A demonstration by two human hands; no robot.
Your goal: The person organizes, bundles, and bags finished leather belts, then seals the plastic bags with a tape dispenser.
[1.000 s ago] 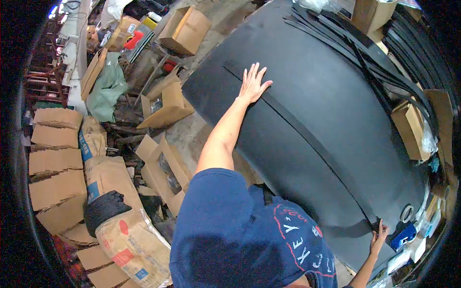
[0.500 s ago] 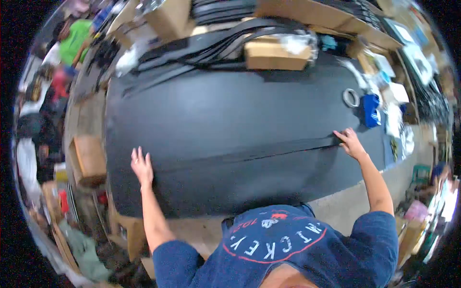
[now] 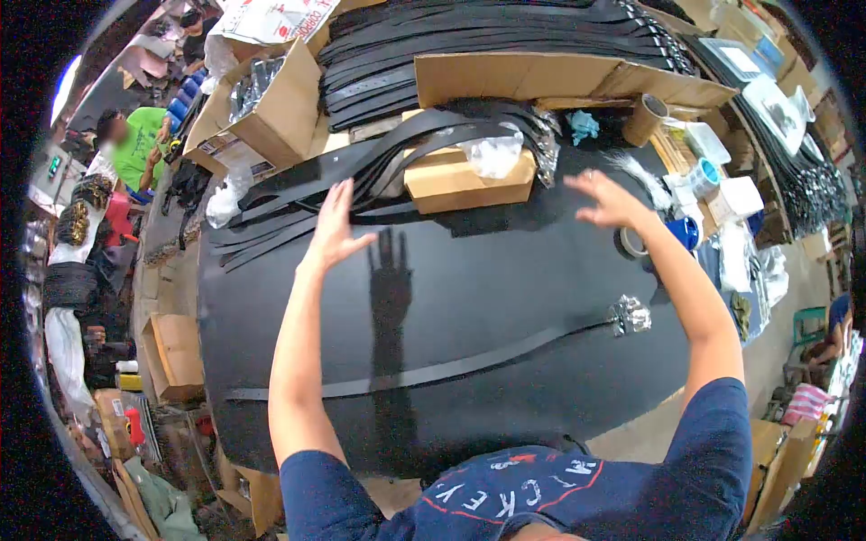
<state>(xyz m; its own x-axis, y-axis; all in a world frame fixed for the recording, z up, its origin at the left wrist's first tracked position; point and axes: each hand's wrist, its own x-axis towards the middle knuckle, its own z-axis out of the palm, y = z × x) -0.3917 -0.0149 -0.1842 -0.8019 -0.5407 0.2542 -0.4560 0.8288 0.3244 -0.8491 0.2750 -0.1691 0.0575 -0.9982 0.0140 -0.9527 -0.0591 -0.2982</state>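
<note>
A long black belt lies in a slight curve across the dark table. At its right end is a shiny metal buckle that looks wrapped in clear plastic. My left hand, fingers stretched, is raised over the far left part of the table, close to a bundle of black straps; its shadow falls over the belt. My right hand is raised with fingers spread, right of a small cardboard box and by a roll of tape partly behind my forearm. Both hands are apart from the belt.
Many black belts are piled along the back behind a cardboard flap. An open carton stands at the back left. A blue object, containers and plastic bags crowd the right edge. A person in green is far left.
Both hands have left the belt and moved forward toward the back of the table. The plastic-wrapped buckle now shows at the belt's right end. My view has tilted to show more of the back.
</note>
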